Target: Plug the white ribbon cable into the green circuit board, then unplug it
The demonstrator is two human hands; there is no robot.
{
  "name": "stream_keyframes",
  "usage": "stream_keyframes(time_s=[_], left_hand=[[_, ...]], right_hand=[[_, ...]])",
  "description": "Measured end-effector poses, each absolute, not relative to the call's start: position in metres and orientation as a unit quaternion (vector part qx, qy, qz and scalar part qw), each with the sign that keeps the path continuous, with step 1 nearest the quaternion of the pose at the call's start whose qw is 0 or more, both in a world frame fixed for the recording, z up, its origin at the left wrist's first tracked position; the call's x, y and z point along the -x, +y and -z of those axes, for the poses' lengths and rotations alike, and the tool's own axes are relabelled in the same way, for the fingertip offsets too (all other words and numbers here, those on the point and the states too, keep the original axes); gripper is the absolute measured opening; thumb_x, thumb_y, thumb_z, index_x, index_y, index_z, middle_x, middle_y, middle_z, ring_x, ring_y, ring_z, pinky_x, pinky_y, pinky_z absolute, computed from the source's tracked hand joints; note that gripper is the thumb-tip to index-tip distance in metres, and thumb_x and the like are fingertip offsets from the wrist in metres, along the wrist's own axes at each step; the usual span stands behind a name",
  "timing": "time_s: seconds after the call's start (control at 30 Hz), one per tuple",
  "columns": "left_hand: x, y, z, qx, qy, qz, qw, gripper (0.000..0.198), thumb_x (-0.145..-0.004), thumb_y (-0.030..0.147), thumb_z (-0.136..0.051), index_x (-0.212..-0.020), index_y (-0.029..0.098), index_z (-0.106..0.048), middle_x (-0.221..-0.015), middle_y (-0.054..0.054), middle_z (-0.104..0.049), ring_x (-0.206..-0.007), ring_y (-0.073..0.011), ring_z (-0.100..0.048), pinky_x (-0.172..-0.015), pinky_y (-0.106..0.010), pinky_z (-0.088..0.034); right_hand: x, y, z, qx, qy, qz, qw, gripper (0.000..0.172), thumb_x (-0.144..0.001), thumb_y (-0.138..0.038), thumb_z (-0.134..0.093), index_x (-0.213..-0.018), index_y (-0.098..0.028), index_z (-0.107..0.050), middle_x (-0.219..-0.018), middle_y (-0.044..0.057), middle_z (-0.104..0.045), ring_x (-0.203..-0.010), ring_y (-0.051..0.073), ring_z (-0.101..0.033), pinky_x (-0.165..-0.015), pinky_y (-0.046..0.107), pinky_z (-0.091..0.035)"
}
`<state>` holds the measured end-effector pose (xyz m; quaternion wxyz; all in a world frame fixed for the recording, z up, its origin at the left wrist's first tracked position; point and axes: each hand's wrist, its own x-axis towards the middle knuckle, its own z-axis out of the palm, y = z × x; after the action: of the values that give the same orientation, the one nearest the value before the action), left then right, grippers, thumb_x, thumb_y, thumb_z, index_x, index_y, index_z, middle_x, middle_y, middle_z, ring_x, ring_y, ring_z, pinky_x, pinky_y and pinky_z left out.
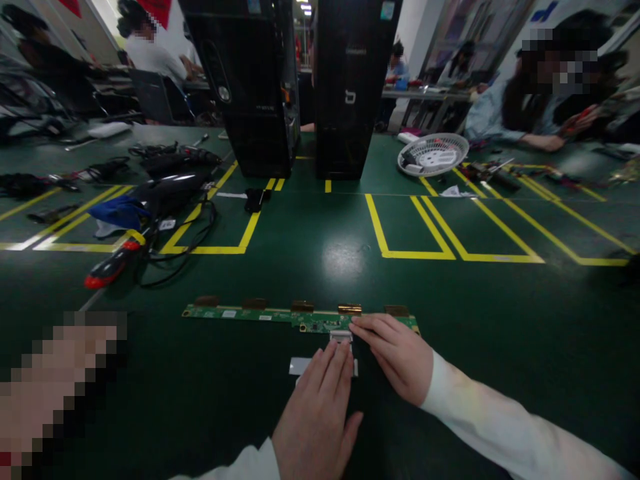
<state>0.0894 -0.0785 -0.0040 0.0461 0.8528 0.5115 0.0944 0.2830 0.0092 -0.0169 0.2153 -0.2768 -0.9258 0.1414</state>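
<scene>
A long, narrow green circuit board (250, 313) with several gold tabs along its far edge lies on the green table (500, 347). A flat white ribbon cable (300, 365) runs from the board's middle connector (341, 335) toward me. My left hand (317, 413) lies flat on that cable, fingers stretched out and together, fingertips near the connector. My right hand (397, 353) rests on the board's right part, fingers extended and pressing beside the connector. Both wrists wear white sleeves.
Two black computer towers (260, 87) (350, 87) stand at the back centre. A red-tipped tool (107, 267), black cables and a blue cloth (117, 212) lie left. A white fan grille (433, 155) sits back right. Yellow tape lines mark the table. Other people work around it.
</scene>
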Motion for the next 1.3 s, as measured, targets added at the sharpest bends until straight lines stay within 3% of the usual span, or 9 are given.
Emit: stream_keyframes(time_s=[0.27, 0.47, 1.0, 1.17, 1.3], left_hand=[[-0.089, -0.078, 0.005, -0.858, 0.505, -0.077, 0.042, 0.053, -0.086, 0.031, -0.05, -0.134, 0.008, -0.046, -0.143, -0.014, -0.043, -0.127, -0.0296, -0.046, -0.1, -0.042, -0.047], [-0.091, -0.08, 0.005, -0.845, 0.521, -0.092, 0.078, 0.053, -0.09, 0.038, -0.045, -0.135, 0.009, -0.046, -0.144, -0.013, -0.042, -0.13, -0.0288, -0.043, -0.102, -0.043, -0.045], [-0.089, -0.075, 0.006, -0.852, 0.507, -0.124, 0.05, 0.048, -0.093, 0.037, -0.041, -0.134, 0.013, -0.046, -0.143, -0.012, -0.045, -0.133, -0.0254, -0.039, -0.111, -0.047, -0.03], [-0.079, -0.082, -0.016, -0.86, 0.489, -0.147, 0.015, 0.047, -0.093, 0.03, -0.044, -0.137, 0.015, -0.042, -0.145, -0.01, -0.043, -0.137, -0.0243, -0.031, -0.111, -0.047, -0.031], [-0.057, -0.107, -0.029, -0.848, 0.511, -0.137, 0.011, 0.044, -0.093, 0.032, -0.043, -0.135, 0.02, -0.044, -0.141, -0.007, -0.048, -0.132, -0.0237, -0.04, -0.106, -0.047, -0.038]], right_hand=[[-0.283, 0.009, 0.014, 0.272, -0.925, -0.153, 0.215, 0.048, -0.085, -0.009, -0.037, -0.132, -0.013, -0.046, -0.125, 0.014, -0.054, -0.118, 0.023, -0.045, -0.097, 0.043, -0.046], [-0.284, 0.01, 0.017, 0.269, -0.926, -0.149, 0.218, 0.048, -0.084, -0.007, -0.037, -0.131, -0.012, -0.047, -0.126, 0.014, -0.053, -0.117, 0.023, -0.046, -0.097, 0.043, -0.046], [-0.283, 0.018, 0.032, 0.257, -0.93, -0.111, 0.237, 0.053, -0.08, -0.003, -0.037, -0.131, -0.014, -0.048, -0.125, 0.014, -0.053, -0.116, 0.023, -0.045, -0.096, 0.044, -0.046], [-0.283, 0.021, 0.035, 0.242, -0.932, -0.091, 0.256, 0.05, -0.081, -0.004, -0.037, -0.129, -0.011, -0.05, -0.123, 0.015, -0.054, -0.113, 0.023, -0.047, -0.093, 0.044, -0.047], [-0.283, 0.02, 0.03, 0.223, -0.934, -0.096, 0.261, 0.045, -0.086, -0.007, -0.036, -0.127, -0.015, -0.053, -0.124, 0.014, -0.054, -0.115, 0.022, -0.047, -0.093, 0.045, -0.046]])
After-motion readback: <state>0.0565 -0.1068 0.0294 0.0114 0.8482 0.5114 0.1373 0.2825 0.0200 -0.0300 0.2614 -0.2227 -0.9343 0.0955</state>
